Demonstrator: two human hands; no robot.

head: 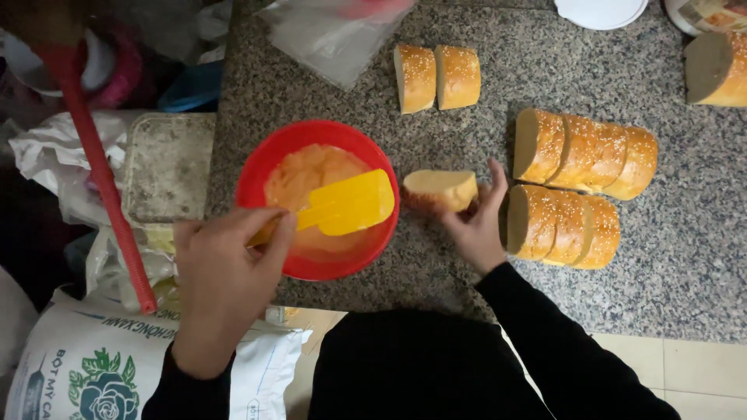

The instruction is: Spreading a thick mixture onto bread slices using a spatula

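**Spatula over the bowl, bread piece in your other hand**

You work at a speckled granite counter (pixel 685 257), its far and right edges cut off by the frame. Near left, a printed white sack (pixel 85 365) is partly hidden by your sleeve. Two rows of sesame-topped bread pieces (pixel 580 190) sit right of centre, with a pair of cut pieces (pixel 436 76) farther back and another loaf end (pixel 720 70) cropped at the far right. The red bowl (pixel 268 163) of orange paste sits left of centre. Your left hand (pixel 226 272) is closed around the handle of a yellow spatula (pixel 350 202); the handle is mostly hidden by your fingers, the blade over the paste. Your right hand (pixel 475 225) is clamped on one bread piece (pixel 440 189) just right of the bowl, your palm hidden behind it.
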